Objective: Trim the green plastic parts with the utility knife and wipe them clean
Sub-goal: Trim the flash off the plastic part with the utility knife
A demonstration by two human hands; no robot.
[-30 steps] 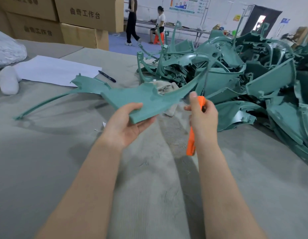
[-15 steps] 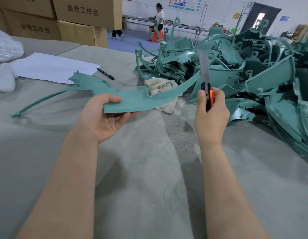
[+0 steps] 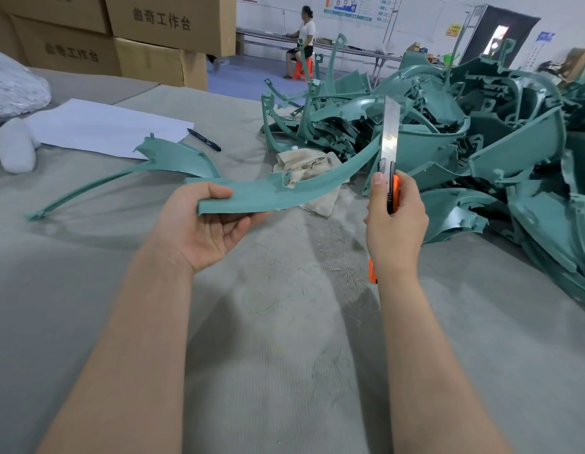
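My left hand [image 3: 206, 227] holds a long curved green plastic part [image 3: 271, 194] by its near edge, thumb on top and fingers underneath, lifted above the table. The part sweeps left to a thin tip and right up toward the knife. My right hand [image 3: 394, 224] grips an orange utility knife [image 3: 392, 188] upright, its long silver blade extended and pointing up, just right of the part's raised end. A beige wiping cloth [image 3: 304, 168] lies crumpled on the table behind the part.
A big heap of green plastic parts [image 3: 465, 152] fills the right side of the grey felt table [image 3: 268, 322]. A white sheet [image 3: 97, 126], a black pen [image 3: 204, 139] and a white bundle [image 3: 15, 149] lie at the left. Cardboard boxes [image 3: 147, 37] stand behind; a person sits far back.
My left hand turned the green part flatter and shifted its grip along the near edge. My right hand raised the knife upright, and the blade now shows extended upward.
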